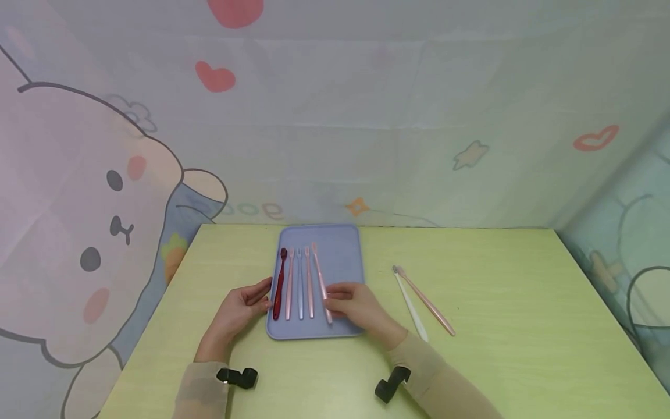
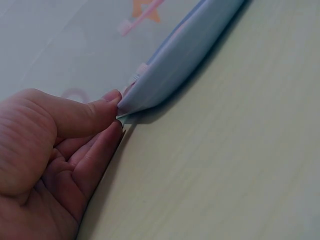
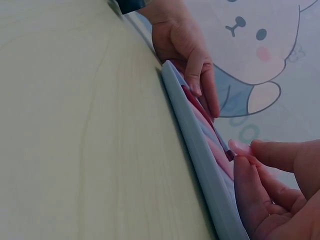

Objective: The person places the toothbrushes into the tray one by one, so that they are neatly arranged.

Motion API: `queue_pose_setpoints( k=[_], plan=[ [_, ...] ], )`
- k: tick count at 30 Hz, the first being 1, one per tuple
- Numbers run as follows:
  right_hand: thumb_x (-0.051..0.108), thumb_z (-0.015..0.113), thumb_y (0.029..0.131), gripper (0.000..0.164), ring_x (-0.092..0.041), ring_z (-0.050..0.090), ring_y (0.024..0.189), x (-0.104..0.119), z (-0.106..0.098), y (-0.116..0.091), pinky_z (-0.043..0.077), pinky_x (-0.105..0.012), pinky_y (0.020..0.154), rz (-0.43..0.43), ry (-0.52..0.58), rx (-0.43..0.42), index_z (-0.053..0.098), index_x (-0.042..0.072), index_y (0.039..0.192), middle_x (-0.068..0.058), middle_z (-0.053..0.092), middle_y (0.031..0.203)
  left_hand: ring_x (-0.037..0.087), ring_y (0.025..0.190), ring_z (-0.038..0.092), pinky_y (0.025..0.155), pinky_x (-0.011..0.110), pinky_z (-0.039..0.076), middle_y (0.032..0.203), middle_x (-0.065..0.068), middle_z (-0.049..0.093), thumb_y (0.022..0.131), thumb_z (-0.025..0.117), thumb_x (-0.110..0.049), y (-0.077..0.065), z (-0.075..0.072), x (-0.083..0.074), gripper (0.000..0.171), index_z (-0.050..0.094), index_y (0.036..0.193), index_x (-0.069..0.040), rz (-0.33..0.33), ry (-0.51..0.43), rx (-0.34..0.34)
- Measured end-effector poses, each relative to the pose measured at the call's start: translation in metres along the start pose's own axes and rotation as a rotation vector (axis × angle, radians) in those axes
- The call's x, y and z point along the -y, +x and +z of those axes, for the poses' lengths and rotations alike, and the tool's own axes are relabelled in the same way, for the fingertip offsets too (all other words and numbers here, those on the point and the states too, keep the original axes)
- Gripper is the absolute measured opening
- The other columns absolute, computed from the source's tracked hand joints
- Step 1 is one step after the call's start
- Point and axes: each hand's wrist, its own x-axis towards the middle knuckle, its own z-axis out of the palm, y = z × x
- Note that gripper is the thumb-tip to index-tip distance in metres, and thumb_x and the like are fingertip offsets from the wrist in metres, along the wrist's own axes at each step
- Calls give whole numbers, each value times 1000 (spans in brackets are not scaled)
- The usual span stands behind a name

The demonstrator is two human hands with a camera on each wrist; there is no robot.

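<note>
A blue tray [image 1: 342, 256] lies on the table, with a dark red toothbrush [image 1: 279, 288], a pink toothbrush [image 1: 289, 291], a light blue toothbrush [image 1: 300, 288] and a second pink toothbrush [image 1: 309, 288] side by side in its left part. At the tray's left edge, my left hand [image 1: 238, 311] grips the rim between thumb and fingers; the left wrist view shows the thumb on top. My right hand [image 1: 361, 308] pinches the handle of another pink toothbrush [image 1: 321, 279], slightly tilted over the tray to the right of the row. Fingertips hide part of that handle.
Right of the tray, a white toothbrush [image 1: 410, 305] and a pink toothbrush [image 1: 429, 302] lie on the yellow-green table [image 1: 513, 326], their heads close together. A printed cloth [image 1: 366, 116] hangs behind the table's far edge.
</note>
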Motion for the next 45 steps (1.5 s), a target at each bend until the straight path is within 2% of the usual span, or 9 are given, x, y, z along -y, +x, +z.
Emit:
queue_pose_setpoints(
  k=[8,15,25,31,38,45],
  plan=[
    [1,78,95,40,-22,76,97,-6,9,9,66,-34,83,-12,-37,-74,66,-14,130,-21,75,117,36,141,54,103,18,53,157,22,50,100,71,3,1,1,-1,59,50,156,4,1,17,2],
    [3,79,94,36,-20,76,92,-6,16,12,66,-30,78,-22,-137,-131,70,-12,126,-17,77,109,35,141,55,103,18,53,156,22,52,100,72,3,1,2,0,59,51,155,4,-8,32,-8],
    [6,80,94,36,-22,77,92,-5,19,16,66,-28,77,-44,-234,-151,72,-11,125,-17,78,108,32,140,56,104,21,53,155,19,54,100,73,2,2,1,1,59,53,155,1,-33,40,-31],
    [9,80,94,34,-17,76,88,-5,22,18,65,-27,76,-65,-336,-176,74,-8,123,-12,78,102,34,140,56,106,24,52,155,20,54,100,73,0,1,1,2,58,53,155,1,-20,59,-23],
    [8,81,93,31,-13,73,82,-3,26,17,63,-27,73,-87,-402,-197,76,-7,119,-7,77,96,32,140,56,102,17,52,155,19,54,100,73,2,2,0,3,59,53,155,1,-24,41,-22],
    [8,81,92,29,-12,70,80,1,30,15,61,-27,72,-106,-484,-218,77,-6,117,-5,76,92,34,140,55,102,17,52,155,22,52,100,73,2,2,0,2,59,52,155,3,-8,34,-8]
  ],
)
